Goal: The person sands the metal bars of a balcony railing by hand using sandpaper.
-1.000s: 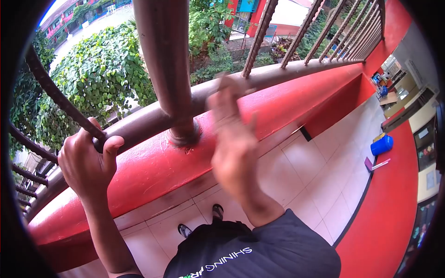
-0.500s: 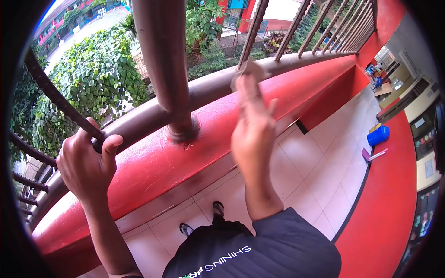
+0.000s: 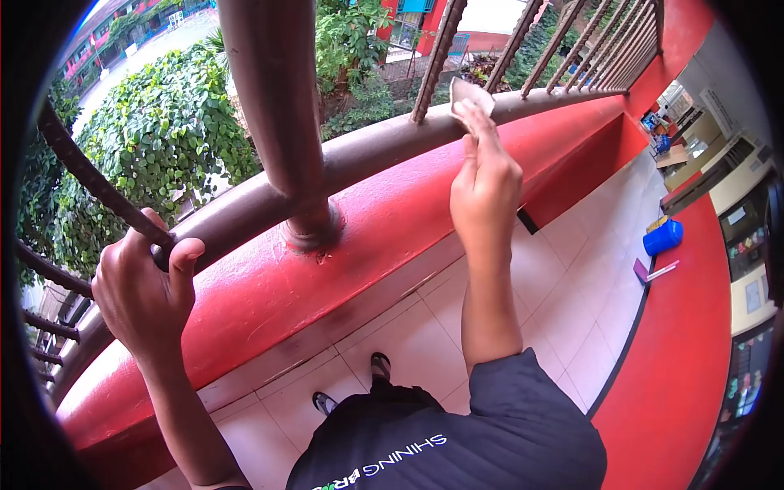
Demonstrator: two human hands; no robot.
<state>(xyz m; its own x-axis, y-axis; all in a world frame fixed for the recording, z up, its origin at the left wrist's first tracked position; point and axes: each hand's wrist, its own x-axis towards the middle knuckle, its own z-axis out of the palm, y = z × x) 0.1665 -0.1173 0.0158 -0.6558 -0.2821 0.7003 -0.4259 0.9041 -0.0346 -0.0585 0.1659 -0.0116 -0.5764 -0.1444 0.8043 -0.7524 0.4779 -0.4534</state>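
Note:
A small folded beige sheet, pale and stiff-cornered, is pressed against the brown metal rail by my right hand. The fingers of that hand lie stretched along the sheet, near the foot of a twisted bar. On the left, my left hand is wrapped round the same rail where another twisted bar meets it, the thumb on the near side. Between my hands a thick brown post rises from the rail.
Below the rail runs a glossy red ledge. My feet stand on pale floor tiles. To the right, a blue container and a purple dustpan are by the red wall base. Green bushes grow beyond the railing.
My right hand has moved to the right along the rail with the beige sheet, past the foot of a twisted bar. My left hand keeps its grip on the rail.

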